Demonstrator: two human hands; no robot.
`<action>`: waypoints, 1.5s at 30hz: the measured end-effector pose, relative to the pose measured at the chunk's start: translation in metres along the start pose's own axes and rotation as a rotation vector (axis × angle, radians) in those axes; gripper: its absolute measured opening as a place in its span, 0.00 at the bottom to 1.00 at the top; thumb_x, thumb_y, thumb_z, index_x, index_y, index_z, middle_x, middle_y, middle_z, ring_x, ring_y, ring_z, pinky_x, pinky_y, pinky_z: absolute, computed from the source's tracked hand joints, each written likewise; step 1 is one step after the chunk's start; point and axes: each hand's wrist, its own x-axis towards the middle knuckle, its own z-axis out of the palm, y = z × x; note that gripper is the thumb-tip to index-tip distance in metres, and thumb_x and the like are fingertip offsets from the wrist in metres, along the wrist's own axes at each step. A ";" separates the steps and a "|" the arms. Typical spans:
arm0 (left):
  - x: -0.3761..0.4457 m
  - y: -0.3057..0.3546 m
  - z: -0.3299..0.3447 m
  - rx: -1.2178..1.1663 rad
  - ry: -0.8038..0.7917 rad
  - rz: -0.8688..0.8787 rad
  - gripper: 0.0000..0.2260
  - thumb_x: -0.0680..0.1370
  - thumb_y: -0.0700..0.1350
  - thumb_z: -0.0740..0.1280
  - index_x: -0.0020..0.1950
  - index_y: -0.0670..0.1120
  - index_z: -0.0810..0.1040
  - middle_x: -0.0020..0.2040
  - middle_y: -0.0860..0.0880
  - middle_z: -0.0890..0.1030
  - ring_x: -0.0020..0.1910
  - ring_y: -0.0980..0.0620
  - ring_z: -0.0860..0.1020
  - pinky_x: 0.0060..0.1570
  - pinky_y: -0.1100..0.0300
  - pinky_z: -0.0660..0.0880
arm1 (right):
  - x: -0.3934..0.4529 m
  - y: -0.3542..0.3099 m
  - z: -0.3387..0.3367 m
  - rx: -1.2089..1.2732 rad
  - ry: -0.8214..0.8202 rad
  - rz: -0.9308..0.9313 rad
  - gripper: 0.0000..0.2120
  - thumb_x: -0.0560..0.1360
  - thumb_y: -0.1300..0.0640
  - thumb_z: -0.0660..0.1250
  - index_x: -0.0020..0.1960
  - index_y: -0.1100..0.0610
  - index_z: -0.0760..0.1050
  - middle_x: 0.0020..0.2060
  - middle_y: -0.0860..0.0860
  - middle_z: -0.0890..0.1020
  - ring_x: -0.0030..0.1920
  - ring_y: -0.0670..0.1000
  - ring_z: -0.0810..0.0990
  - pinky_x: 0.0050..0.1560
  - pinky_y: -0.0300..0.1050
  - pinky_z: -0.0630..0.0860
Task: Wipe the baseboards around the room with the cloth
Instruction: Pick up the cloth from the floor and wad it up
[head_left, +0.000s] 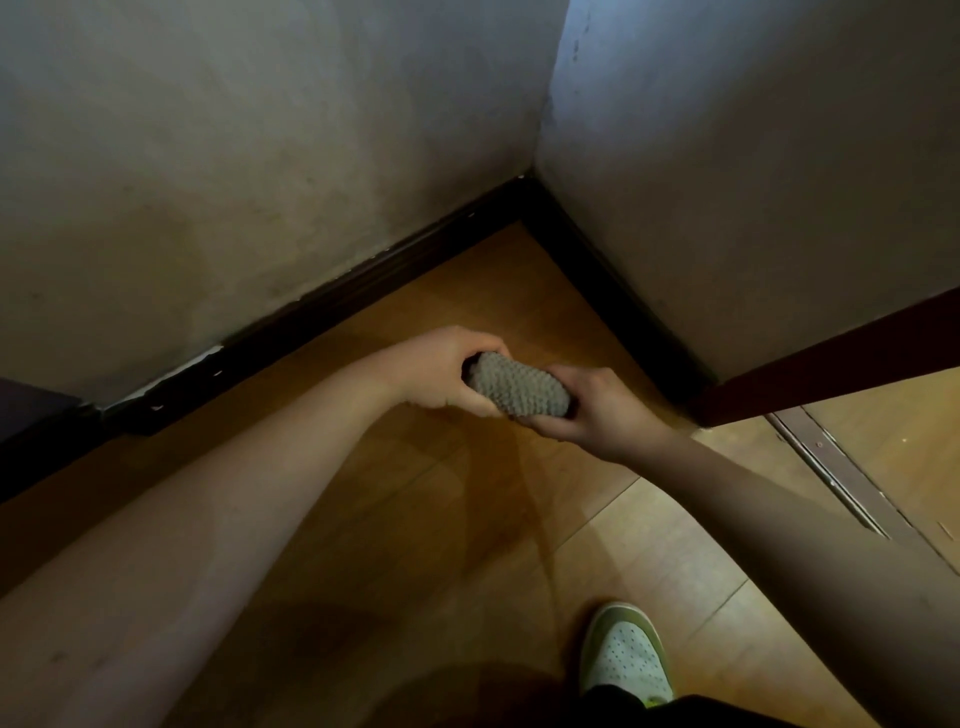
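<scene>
My left grip (447, 371) and right grip (587, 410) both clutch the bunched cloth (517, 387) above open floor (467, 519). Dark baseboards (322, 306) meet in the far corner; a door (831, 358) edges in right, my shoe (626, 652) near.

From my feed, the cloth (519, 385) shows only its bunched middle; both ends vanish inside my left hand (447, 371) and right hand (587, 410), whose fingertips curl out of sight beneath it. The baseboard (332, 299) runs off the frame toward nine o'clock, swallowed by shadow. My shoe (626, 654) at five o'clock is cut by dark clothing, heel unseen. The door (831, 358) at three o'clock leaves the edge.
</scene>
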 end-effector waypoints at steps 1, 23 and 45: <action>-0.002 -0.001 0.000 -0.042 0.007 -0.022 0.20 0.67 0.55 0.78 0.52 0.68 0.73 0.51 0.64 0.78 0.51 0.69 0.75 0.45 0.67 0.73 | 0.001 0.000 -0.001 0.012 0.013 0.025 0.20 0.73 0.46 0.73 0.58 0.59 0.76 0.43 0.52 0.82 0.42 0.48 0.82 0.40 0.43 0.79; 0.017 0.014 0.040 -1.094 0.487 -0.227 0.39 0.64 0.72 0.72 0.71 0.59 0.70 0.62 0.55 0.80 0.58 0.57 0.81 0.57 0.57 0.79 | 0.009 -0.025 0.029 -0.130 0.269 -0.006 0.30 0.77 0.67 0.63 0.77 0.59 0.60 0.64 0.55 0.72 0.59 0.48 0.75 0.56 0.33 0.73; -0.047 -0.038 0.025 -0.494 0.479 -0.318 0.30 0.66 0.60 0.79 0.64 0.59 0.71 0.57 0.59 0.77 0.54 0.62 0.77 0.48 0.66 0.76 | 0.086 -0.023 0.023 0.340 -0.055 0.091 0.24 0.67 0.47 0.76 0.59 0.55 0.76 0.50 0.48 0.81 0.52 0.46 0.81 0.52 0.42 0.79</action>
